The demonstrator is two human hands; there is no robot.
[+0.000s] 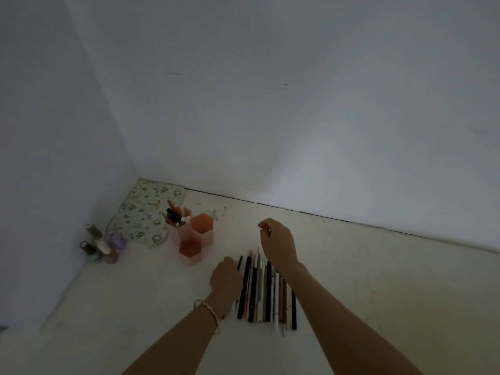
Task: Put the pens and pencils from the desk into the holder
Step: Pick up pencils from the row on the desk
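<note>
Loose, empty right hand (276, 243) over the black-and-white pens and pencils (260, 290).
Can't tell if left hand (226, 277) at their edge grips one; pink hexagonal plastic holder (189, 246) sits up-left.

Readable text: none in this view.
Pens and pencils (266, 290): the barrels are blurred and dark; any print on them cannot be read.
Holder (194, 236): only plain pink walls show, with no sign to read.
Small bottles (102, 246): too small and dim to read any label.
Patterned cloth (147, 209): it shows printed figures only; no letters can be made out.
</note>
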